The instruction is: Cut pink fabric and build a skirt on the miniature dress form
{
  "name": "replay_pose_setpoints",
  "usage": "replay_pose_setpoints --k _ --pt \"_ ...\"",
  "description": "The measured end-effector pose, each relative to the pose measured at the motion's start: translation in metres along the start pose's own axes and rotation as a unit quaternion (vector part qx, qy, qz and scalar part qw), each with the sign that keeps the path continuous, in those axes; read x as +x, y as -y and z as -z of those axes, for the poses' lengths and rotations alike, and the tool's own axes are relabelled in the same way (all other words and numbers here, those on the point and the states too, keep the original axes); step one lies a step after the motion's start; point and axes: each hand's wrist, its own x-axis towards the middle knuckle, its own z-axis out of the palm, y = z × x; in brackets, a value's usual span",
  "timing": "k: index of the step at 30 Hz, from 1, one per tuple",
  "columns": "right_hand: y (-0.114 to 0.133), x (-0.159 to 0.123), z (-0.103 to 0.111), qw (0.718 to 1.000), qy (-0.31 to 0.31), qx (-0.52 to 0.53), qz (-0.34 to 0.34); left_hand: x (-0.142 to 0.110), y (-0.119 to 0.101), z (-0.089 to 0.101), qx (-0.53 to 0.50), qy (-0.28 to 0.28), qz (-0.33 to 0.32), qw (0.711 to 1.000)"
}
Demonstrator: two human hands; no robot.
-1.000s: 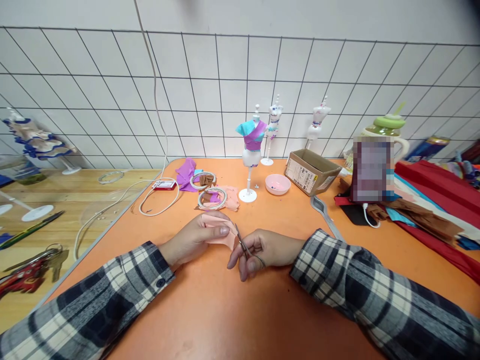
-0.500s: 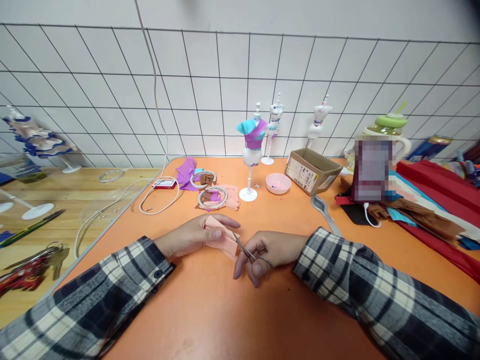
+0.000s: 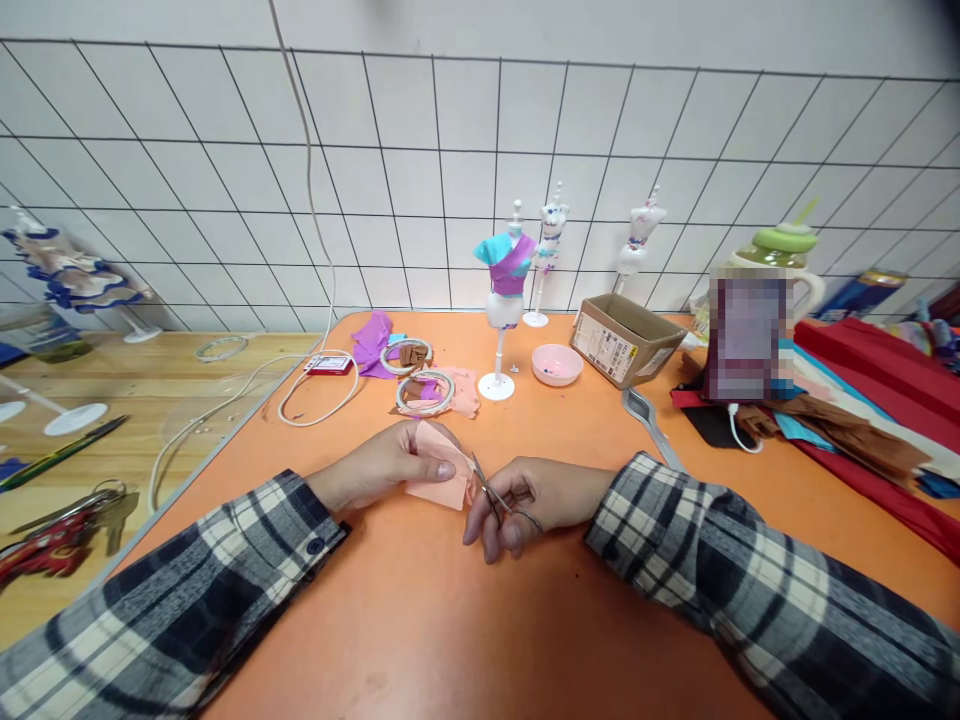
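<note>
Between thumb and fingers, my left hand pinches a piece of peach crepe paper above the orange table. My right hand holds small metal scissors, with fingers in the handle loops. The blades point up and left and meet the paper's right edge, where it is puckered. Beyond the hands a small white dress form stands upright, its top wrapped in turquoise and purple paper.
Rolls of tape rest on crumpled paper behind my left hand. A pink bowl, a cardboard box and a grey tool lie to the right. A white cable loops at left; a phone stands upright at right.
The peach paper has turned in my left hand, and its right edge is now bunched at the scissors. My left thumb has shifted slightly right; my right fingers have drawn closer together.
</note>
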Motion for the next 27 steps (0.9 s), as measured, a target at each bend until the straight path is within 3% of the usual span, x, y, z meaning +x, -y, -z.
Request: replay_pose_setpoints --k 6,14,20,24,27 --pt "0.0018 0.0003 -0.0003 1.0 0.005 -0.001 -0.015 -0.0053 0.0009 -0.0028 -0.065 0.008 0.028 0.997" --pt "0.0016 0.002 -0.0029 1.0 0.003 -0.01 -0.014 -0.0032 0.0 -0.0086 0.039 -0.005 -0.01 0.999" --pt "0.0014 0.0036 -0.0037 1.0 -0.012 -0.018 -0.015 -0.0046 0.002 -0.0026 0.044 0.062 0.005 0.997" --pt "0.0004 0.0042 -0.0035 0.999 -0.04 -0.004 0.011 -0.0024 0.0025 -0.0005 -0.022 0.015 -0.015 1.0" --pt "0.0006 0.0043 -0.004 0.998 -0.058 0.003 0.027 0.0 0.0015 -0.003 -0.044 0.01 -0.031 0.998"
